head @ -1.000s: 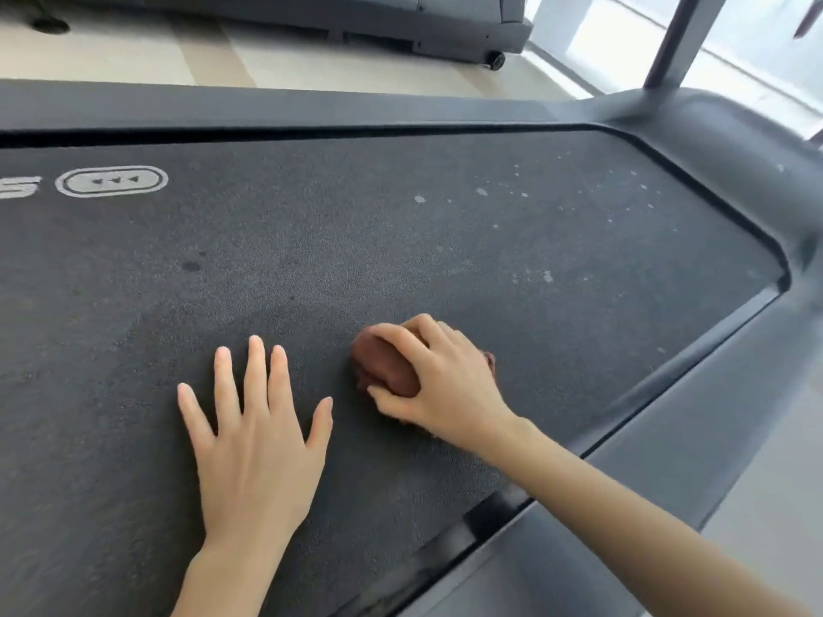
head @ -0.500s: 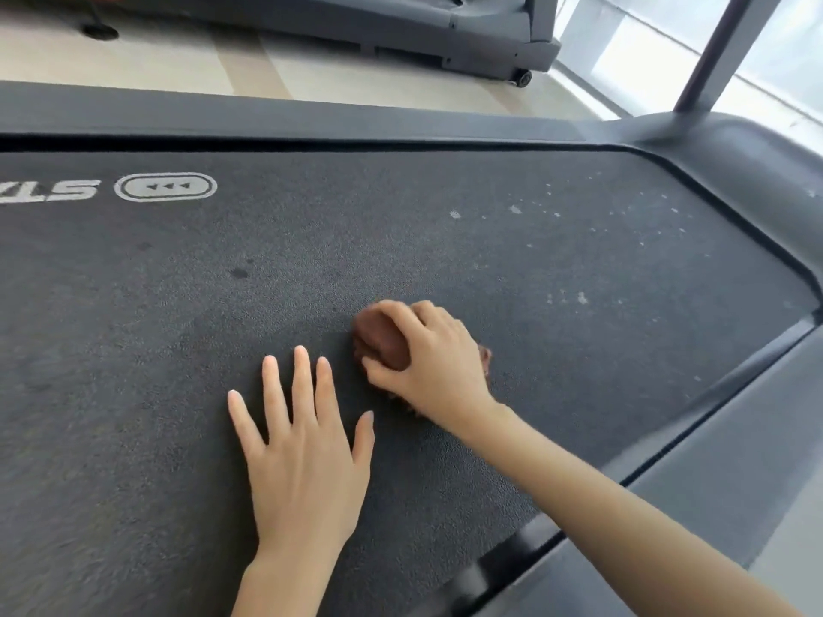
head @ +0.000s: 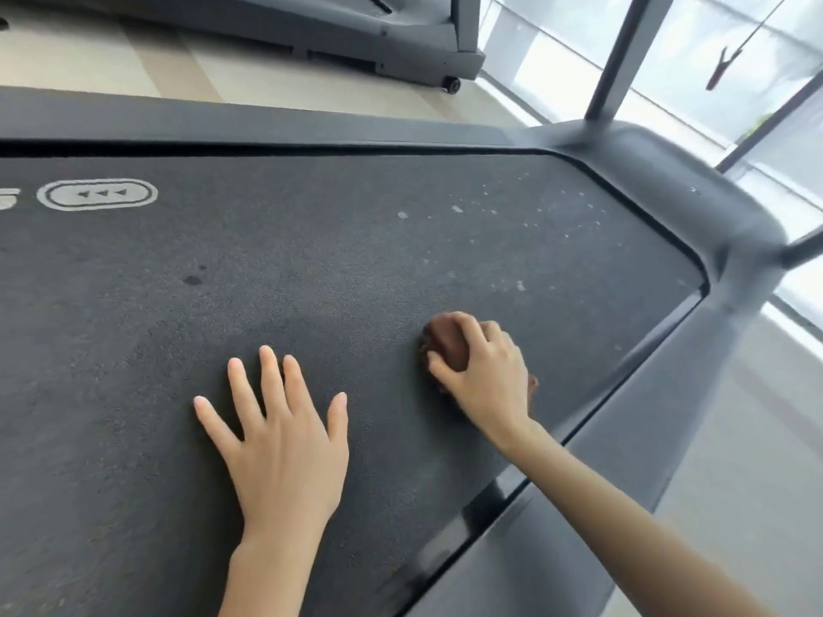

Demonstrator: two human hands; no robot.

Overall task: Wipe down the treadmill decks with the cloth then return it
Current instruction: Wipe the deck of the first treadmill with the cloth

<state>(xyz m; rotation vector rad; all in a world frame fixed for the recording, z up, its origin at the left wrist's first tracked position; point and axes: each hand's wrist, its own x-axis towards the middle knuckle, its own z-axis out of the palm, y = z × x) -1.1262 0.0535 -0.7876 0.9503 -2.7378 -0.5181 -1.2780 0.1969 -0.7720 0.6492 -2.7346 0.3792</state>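
A dark grey treadmill belt (head: 311,269) fills most of the view, with white specks of dirt (head: 525,216) toward its far right end. My right hand (head: 485,371) presses a bunched brown cloth (head: 447,338) onto the belt near the right side rail. The cloth is mostly covered by my fingers. My left hand (head: 280,434) lies flat on the belt with fingers spread, holding nothing, to the left of the cloth.
Grey side rails (head: 592,492) frame the belt, and the motor cover (head: 694,207) rises at the right with an upright post (head: 619,55). A second treadmill (head: 356,37) stands beyond a strip of pale floor. White arrow markings (head: 97,194) are printed on the belt.
My right hand has slid the cloth to the right along the belt, away from my left hand. The left hand stays flat on the belt.
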